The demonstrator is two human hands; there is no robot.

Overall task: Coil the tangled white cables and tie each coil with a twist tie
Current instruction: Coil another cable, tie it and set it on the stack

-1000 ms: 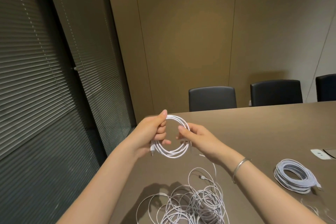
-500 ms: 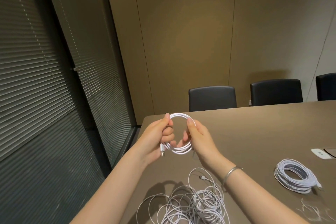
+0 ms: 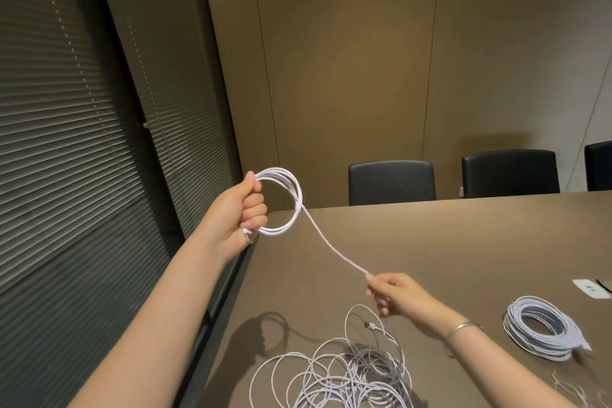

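My left hand (image 3: 241, 215) grips a small round coil of white cable (image 3: 287, 205), held up in the air past the table's left edge. One strand runs from that coil down and right to my right hand (image 3: 395, 296), which pinches it above the table. Below my right hand a loose tangle of white cables (image 3: 337, 374) lies on the brown table (image 3: 447, 242), with a plug end on top. A finished coil (image 3: 543, 331) rests at the right. Thin twist ties (image 3: 573, 389) lie at the bottom right.
Three black chairs (image 3: 390, 182) stand along the table's far side against a tan wall. Dark blinds (image 3: 66, 142) cover the left. A white socket plate (image 3: 591, 288) is set in the table at the right edge.
My hands were together on the coil. Now my right hand has drawn away, down and right, pulling a strand taut, and my left hand has lifted the coil up and left.
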